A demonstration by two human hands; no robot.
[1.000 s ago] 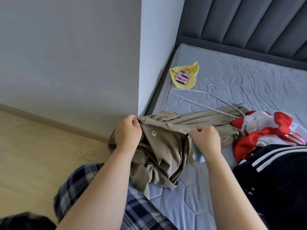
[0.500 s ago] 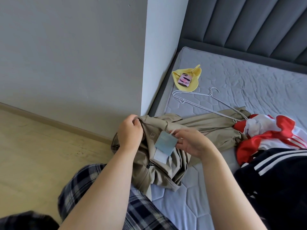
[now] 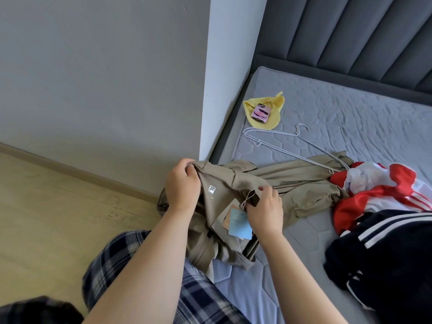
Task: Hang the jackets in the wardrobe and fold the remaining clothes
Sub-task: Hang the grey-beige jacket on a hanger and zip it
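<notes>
A white boxed F logo [image 3: 212, 189] is printed on the khaki jacket [image 3: 299, 183]; the small line beneath it and the print on the blue hang tag [image 3: 239, 226] cannot be read. The jacket is stretched lengthwise from the mattress [image 3: 350, 108] edge rightward to the red-and-white garment [image 3: 374, 183]. Its left end is gripped by the curled left hand [image 3: 182, 188]; fabric beside the tag string is pinched by the right hand [image 3: 265, 210].

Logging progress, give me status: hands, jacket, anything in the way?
Left hand grips jacket. Right hand pinches it beside tags. Hanger lies on bed, one end on jacket.
</notes>
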